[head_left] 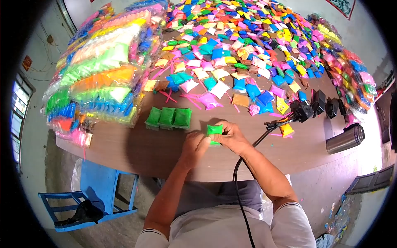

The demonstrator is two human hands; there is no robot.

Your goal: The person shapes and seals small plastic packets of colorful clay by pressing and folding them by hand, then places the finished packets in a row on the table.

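Note:
Near the table's front edge, a small green packet [214,129] is held between both hands, with more green showing just below it. My right hand [232,136] pinches the packet from the right side. My left hand [194,145] is closed against its lower left side, its thumb at the packet's edge. Three green packets [167,118] lie side by side on the table to the left, beyond my left hand.
A large pile of colourful packets [248,53] covers the table's far side. Bagged packets [99,74] are stacked at the left. Black adapters [301,110] with cables and a steel flask [345,139] lie at the right. A blue chair [97,186] stands at lower left.

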